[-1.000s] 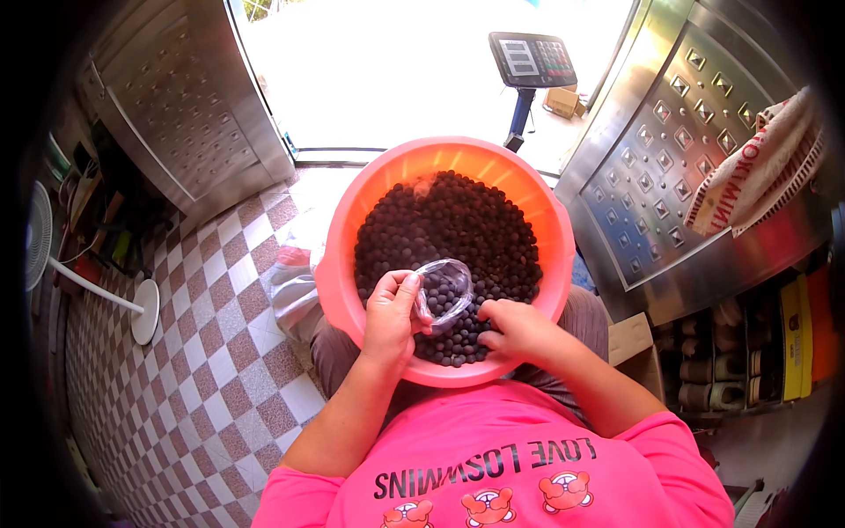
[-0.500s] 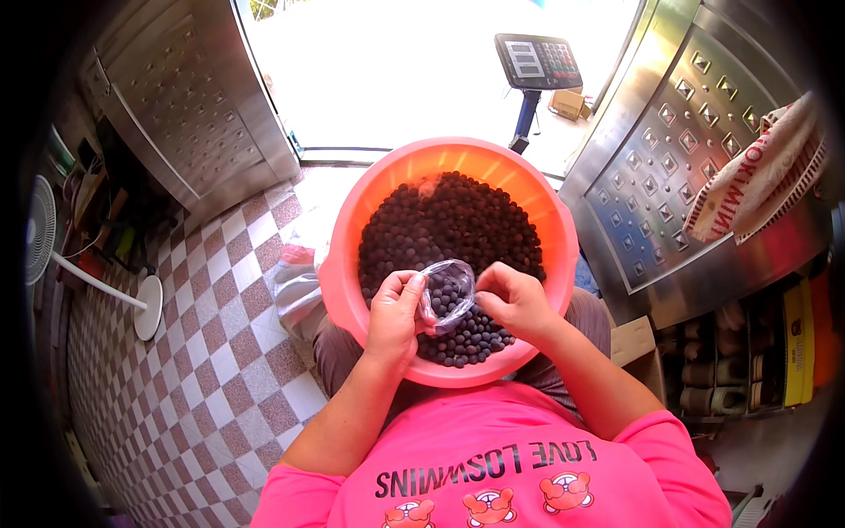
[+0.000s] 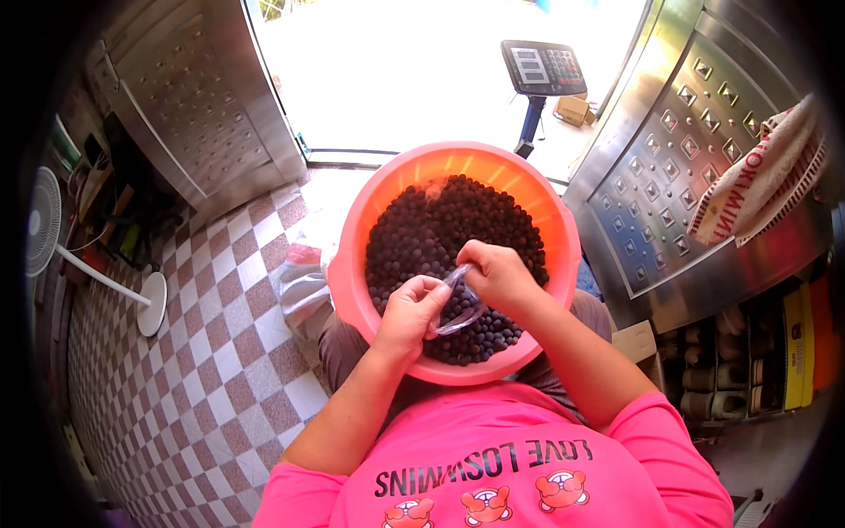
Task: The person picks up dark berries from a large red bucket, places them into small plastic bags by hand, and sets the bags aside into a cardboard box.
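A pink-orange plastic basin [image 3: 354, 299] rests at my lap, holding a deep heap of small dark purple round fruit [image 3: 405, 238]. Over the fruit, my left hand [image 3: 415, 308] pinches one side of a small clear plastic bag [image 3: 464, 312], lower left of its mouth. My right hand [image 3: 491, 273] is closed on the bag's upper rim, a little farther from me, pulling the plastic taut between both hands. Dark fruit shows in and behind the bag's opening; how much is inside I cannot tell.
A weighing scale on a post [image 3: 543, 68] stands at the bright doorway between metal doors [image 3: 185, 114]. Left are a white fan [image 3: 151, 304] and checked floor [image 3: 202, 396]; a white bag [image 3: 299, 299] sits by the basin. Right are hanging cloth [image 3: 748, 176], cardboard [image 3: 635, 348] and a shoe rack [image 3: 722, 370].
My right hand has risen from beside the bag among the fruit to its upper rim and grips it. The bag's mouth has gone from round to stretched, and my left hand has shifted slightly right.
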`<action>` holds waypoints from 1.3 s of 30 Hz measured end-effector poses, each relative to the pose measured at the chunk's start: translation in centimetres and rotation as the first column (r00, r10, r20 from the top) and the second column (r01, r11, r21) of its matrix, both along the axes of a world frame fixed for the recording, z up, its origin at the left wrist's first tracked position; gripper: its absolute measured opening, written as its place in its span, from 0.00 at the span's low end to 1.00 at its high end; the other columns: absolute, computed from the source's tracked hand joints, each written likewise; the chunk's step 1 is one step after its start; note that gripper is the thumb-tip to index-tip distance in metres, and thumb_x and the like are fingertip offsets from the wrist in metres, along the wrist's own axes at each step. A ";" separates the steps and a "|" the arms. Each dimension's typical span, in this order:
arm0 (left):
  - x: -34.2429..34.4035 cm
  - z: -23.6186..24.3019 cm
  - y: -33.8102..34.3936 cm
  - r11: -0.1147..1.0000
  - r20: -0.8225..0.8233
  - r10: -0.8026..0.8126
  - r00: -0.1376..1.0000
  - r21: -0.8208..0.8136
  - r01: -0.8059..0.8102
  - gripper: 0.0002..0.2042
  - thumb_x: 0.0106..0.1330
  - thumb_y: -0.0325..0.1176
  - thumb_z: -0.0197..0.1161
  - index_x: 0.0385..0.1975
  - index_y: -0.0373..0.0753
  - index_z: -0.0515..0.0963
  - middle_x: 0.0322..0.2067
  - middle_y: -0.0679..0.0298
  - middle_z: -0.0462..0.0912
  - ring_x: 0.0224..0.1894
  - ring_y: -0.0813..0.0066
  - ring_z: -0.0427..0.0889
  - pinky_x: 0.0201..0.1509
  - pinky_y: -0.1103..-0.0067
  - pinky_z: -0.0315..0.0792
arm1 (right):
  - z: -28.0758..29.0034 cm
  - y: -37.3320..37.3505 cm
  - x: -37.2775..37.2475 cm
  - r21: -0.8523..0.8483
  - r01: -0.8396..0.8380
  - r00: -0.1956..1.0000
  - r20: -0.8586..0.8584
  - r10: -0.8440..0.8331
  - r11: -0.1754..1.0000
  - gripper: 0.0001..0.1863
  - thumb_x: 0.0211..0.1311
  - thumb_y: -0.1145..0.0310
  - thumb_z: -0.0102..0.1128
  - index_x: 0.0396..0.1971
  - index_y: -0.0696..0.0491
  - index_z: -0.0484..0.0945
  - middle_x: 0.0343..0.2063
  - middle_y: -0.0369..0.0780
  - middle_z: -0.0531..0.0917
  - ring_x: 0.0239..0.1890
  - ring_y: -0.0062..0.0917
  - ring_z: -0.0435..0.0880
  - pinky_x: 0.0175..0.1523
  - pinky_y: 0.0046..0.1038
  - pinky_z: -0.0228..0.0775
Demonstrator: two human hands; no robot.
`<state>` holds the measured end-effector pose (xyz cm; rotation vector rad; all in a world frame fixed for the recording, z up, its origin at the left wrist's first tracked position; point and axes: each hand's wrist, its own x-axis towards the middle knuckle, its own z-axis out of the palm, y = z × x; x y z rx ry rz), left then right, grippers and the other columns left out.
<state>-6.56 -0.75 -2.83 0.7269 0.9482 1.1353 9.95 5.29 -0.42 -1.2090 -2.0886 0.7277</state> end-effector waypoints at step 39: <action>-0.2 6.5 2.9 0.959 -0.368 -0.281 0.887 -0.079 0.271 0.06 0.52 0.20 0.54 0.29 0.35 0.73 0.21 0.67 0.72 0.21 0.82 0.73 0.21 0.84 0.71 | 3.1 -3.7 6.6 -0.630 -0.215 0.674 -0.649 -0.354 0.746 0.05 0.54 0.81 0.48 0.30 0.56 0.71 0.28 0.38 0.78 0.25 0.18 0.78 0.32 0.21 0.75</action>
